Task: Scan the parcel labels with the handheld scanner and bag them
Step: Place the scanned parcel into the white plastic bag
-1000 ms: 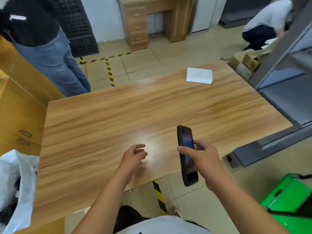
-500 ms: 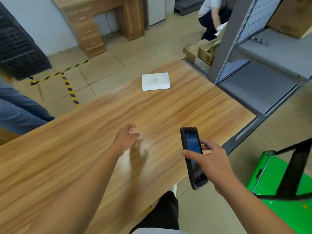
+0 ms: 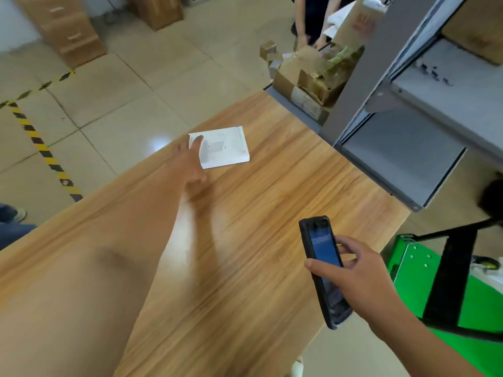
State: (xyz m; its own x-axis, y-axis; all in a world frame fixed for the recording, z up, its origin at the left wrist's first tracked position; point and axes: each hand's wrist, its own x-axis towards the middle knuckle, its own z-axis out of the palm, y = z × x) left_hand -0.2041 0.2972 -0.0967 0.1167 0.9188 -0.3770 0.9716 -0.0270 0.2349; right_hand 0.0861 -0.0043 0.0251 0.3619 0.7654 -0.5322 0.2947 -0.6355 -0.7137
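A wood-grain table (image 3: 272, 213) is filling most of the view, running from the near left to a far right corner, its glossy top catching a pale glare. The parcel (image 3: 228, 148), a flat white box, is lying near the table's far edge. The left hand (image 3: 190, 161) is lying outstretched over the table with its fingers (image 3: 198, 140) straight, one fingertip overlapping the parcel's left corner; the blur is hiding whether it is pressing down. The right hand (image 3: 362, 278) is gripping the scanner (image 3: 321, 248) at the near right, above the table's near edge, fingers curled round its sides and thumb across the lit blue screen, which is facing up.

Beige floor tiles (image 3: 163, 77) are spreading beyond the table, with yellow-and-black tape (image 3: 38, 142) crossing them on the left. A grey shelf (image 3: 394, 148) is standing against the table's right end, and an open cardboard box (image 3: 307, 83) is sitting just beyond it. A person (image 3: 310, 20) is bending over that box. Wooden drawers (image 3: 73, 36) are standing at the far left. A green cart (image 3: 484, 308) is sitting on the floor at the near right.
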